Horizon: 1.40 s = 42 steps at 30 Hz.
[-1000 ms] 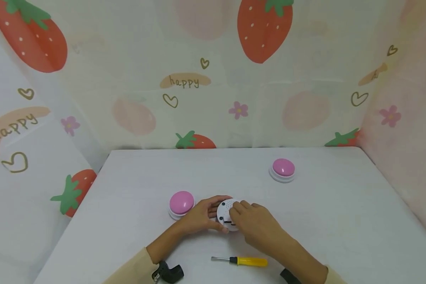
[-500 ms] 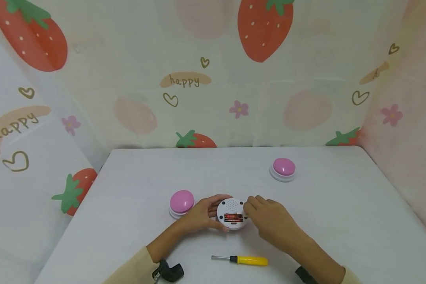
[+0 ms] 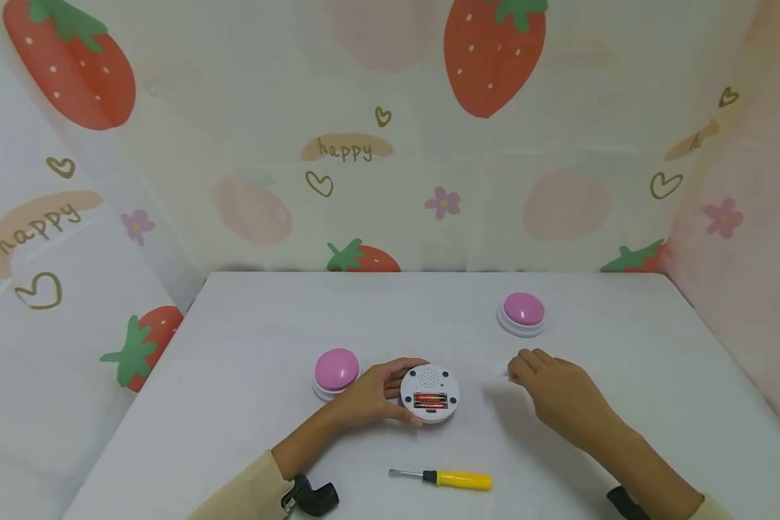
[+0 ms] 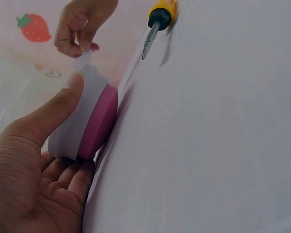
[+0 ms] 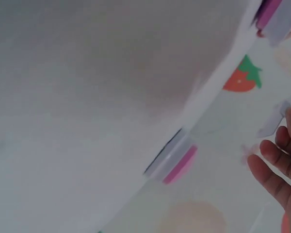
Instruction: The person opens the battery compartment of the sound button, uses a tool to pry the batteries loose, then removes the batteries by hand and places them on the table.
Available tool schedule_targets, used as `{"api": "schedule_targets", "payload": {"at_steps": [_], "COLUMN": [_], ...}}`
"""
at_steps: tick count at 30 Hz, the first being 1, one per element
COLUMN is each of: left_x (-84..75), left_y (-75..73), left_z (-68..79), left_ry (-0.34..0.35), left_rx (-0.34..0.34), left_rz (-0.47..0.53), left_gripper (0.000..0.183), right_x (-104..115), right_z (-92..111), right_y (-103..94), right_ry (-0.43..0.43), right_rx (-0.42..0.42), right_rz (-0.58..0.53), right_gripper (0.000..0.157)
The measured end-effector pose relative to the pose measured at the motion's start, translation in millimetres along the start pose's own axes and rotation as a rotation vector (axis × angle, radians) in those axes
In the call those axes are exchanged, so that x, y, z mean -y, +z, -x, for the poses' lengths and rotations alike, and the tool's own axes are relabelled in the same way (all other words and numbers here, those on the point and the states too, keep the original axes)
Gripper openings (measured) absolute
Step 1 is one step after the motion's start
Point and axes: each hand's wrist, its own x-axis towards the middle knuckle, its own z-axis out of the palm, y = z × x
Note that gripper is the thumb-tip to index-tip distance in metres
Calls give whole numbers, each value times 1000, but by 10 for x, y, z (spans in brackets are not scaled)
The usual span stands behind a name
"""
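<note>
An upturned push button (image 3: 429, 377) shows its white underside with speaker holes and dark round feet; its pink dome (image 4: 101, 121) faces down in the left wrist view. Red and black batteries (image 3: 430, 401) lie exposed in its compartment. My left hand (image 3: 367, 397) grips the button's left side, thumb on the near rim and fingers round the far side. To the right, over the table, my right hand (image 3: 552, 390) pinches a small whitish battery cover (image 5: 274, 119) between thumb and fingertips. In the head view the fingers hide most of that cover.
Another pink-topped push button (image 3: 336, 370) stands upright just left of my left hand. A further one (image 3: 523, 312) is at the back right, beyond my right hand. Near the front lies a screwdriver (image 3: 442, 478) with a yellow handle, tip to the left, on the white table (image 3: 266, 318).
My right hand has come off the button's underside with the battery cover and travelled right, baring the batteries. The left hand keeps its grip on the button. The view has shifted slightly.
</note>
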Motion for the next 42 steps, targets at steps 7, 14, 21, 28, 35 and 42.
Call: {"api": "schedule_targets", "payload": {"at_steps": [7,14,21,28,35,42], "left_x": [-7,0,10,22,4,9], "left_y": [1,-1,-1,-3,-9,-18], "left_z": [1,-16,-20,-18,-14,-3], "left_ry": [-11,10,17,20,18,15], "left_rx": [-11,0,-4,-6,0,5], "left_rz": [-4,12,0,11,3,19], "left_gripper": [87,87,86,86,87,87], "right_x": [-329,-587,-765,-863,-883,-835], "right_z": [145,264,418,476,499,468], "right_y": [26,25,78,92,92,120], "right_ry": [-50,-57,-15,24,54,86], "right_rx": [-115,-126,-13,132,232,344], "right_rz": [-7,14,13,37,29,13], "right_gripper": [57,61,25,32,33,27]}}
